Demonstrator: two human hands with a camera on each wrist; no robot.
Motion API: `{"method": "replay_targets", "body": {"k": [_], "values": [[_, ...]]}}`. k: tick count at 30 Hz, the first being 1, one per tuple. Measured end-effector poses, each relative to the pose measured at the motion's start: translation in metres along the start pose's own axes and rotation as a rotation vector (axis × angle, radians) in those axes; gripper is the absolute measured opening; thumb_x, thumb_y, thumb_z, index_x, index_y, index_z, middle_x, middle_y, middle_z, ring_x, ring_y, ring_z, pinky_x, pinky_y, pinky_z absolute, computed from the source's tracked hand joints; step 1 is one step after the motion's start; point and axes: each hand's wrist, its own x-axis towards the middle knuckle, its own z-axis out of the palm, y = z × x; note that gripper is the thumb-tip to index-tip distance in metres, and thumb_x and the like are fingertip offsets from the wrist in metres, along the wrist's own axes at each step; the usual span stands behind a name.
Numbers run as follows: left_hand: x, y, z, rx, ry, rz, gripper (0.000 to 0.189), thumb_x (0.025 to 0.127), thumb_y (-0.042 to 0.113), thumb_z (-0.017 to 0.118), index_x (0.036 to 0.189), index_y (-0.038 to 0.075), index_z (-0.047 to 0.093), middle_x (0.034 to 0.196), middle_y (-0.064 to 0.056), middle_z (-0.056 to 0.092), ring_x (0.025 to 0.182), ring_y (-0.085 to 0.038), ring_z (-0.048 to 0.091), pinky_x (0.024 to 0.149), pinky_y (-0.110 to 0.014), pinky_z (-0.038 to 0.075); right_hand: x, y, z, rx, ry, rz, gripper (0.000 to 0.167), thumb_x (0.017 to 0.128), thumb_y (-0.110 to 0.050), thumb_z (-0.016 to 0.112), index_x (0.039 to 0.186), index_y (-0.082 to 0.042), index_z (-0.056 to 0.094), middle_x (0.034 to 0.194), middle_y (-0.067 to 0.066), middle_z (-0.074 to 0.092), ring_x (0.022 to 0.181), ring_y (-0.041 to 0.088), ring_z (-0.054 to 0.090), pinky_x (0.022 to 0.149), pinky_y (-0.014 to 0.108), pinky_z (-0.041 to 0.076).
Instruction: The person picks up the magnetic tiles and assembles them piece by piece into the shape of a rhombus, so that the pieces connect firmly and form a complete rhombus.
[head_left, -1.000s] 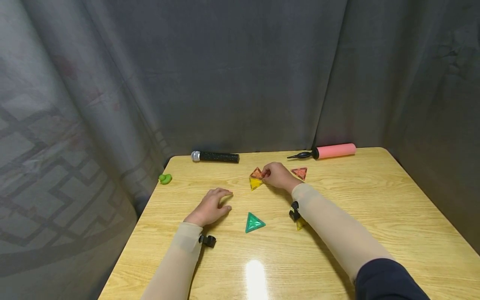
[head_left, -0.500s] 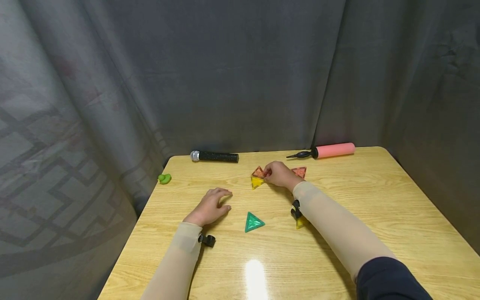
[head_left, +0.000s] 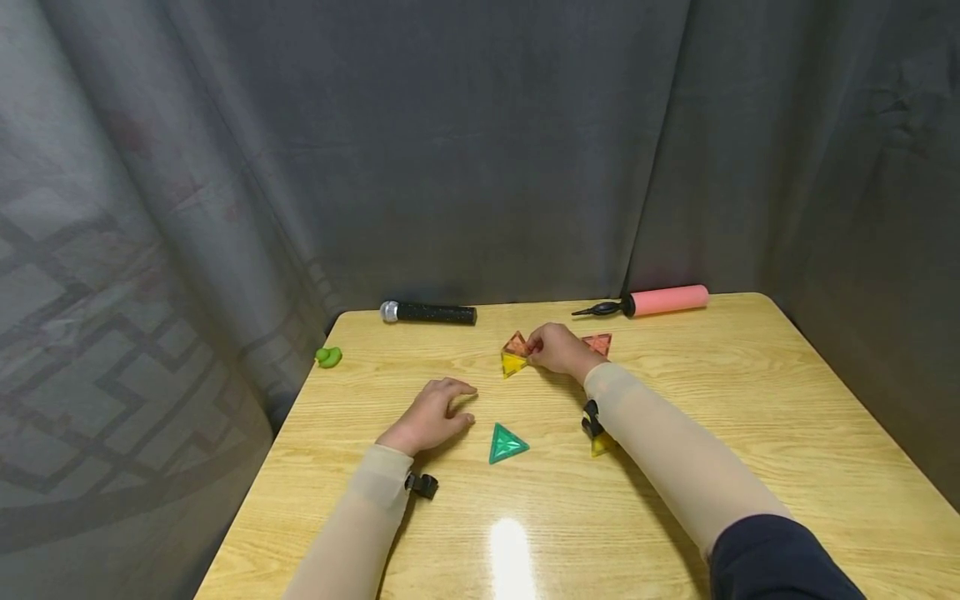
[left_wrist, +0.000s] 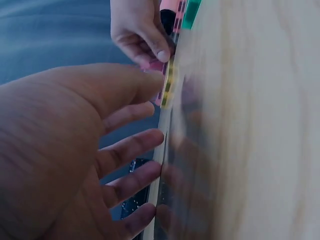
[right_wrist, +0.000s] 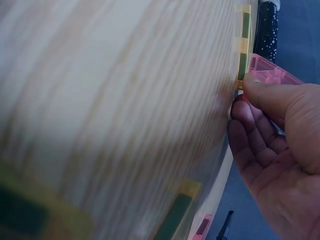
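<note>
On the far half of the bench (head_left: pixel 712 417), the right hand (head_left: pixel 558 348) pinches a raised red triangular tile (head_left: pixel 515 343) just beside the yellow tile (head_left: pixel 513 364). The left hand (head_left: pixel 429 414), fingers apart, holds nothing, left of the green tile (head_left: pixel 507 443).

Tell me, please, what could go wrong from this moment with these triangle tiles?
The right hand pinches a tilted red tile; the tile might slip and disturb the yellow tile beside it.

In the head view, the right sleeve partly covers a second yellow tile; lowering the arm could nudge it.

The green tile lies near the left hand, which could bump it if moved carelessly.
</note>
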Motion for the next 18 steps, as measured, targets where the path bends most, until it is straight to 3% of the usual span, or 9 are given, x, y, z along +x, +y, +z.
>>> {"method": "replay_targets", "body": {"k": [6, 12, 18], "values": [[0.001, 0.01, 0.004, -0.046, -0.059, -0.004, 0.048, 0.1, 0.029, 0.074, 0.145, 0.016, 0.062, 0.14, 0.0, 0.06, 0.135, -0.027, 0.052, 0.115, -0.049, 0.04, -0.001, -0.001, -0.001, -0.006, -0.001, -0.01, 0.005, 0.096, -0.011, 0.079, 0.101, -0.013, 0.08, 0.097, 0.001, 0.073, 0.084, 0.019, 0.062, 0.079, 0.037, 0.053], [0.002, 0.02, 0.007, -0.139, -0.127, 0.039, 0.051, 0.101, 0.03, 0.074, 0.147, 0.012, 0.06, 0.133, -0.002, 0.061, 0.117, -0.022, 0.057, 0.102, -0.043, 0.05, -0.003, -0.003, -0.001, -0.016, 0.01, -0.003, 0.006, 0.096, -0.011, 0.079, 0.101, -0.012, 0.079, 0.097, 0.001, 0.072, 0.084, 0.019, 0.062, 0.08, 0.036, 0.053], [0.001, 0.027, 0.01, -0.14, -0.169, 0.057, 0.058, 0.097, 0.036, 0.078, 0.148, 0.014, 0.059, 0.13, 0.003, 0.061, 0.111, -0.017, 0.056, 0.096, -0.037, 0.05, -0.004, -0.004, -0.002, -0.011, 0.005, -0.006, 0.006, 0.096, -0.01, 0.079, 0.102, -0.011, 0.08, 0.097, 0.002, 0.073, 0.085, 0.019, 0.063, 0.081, 0.038, 0.054]]}}
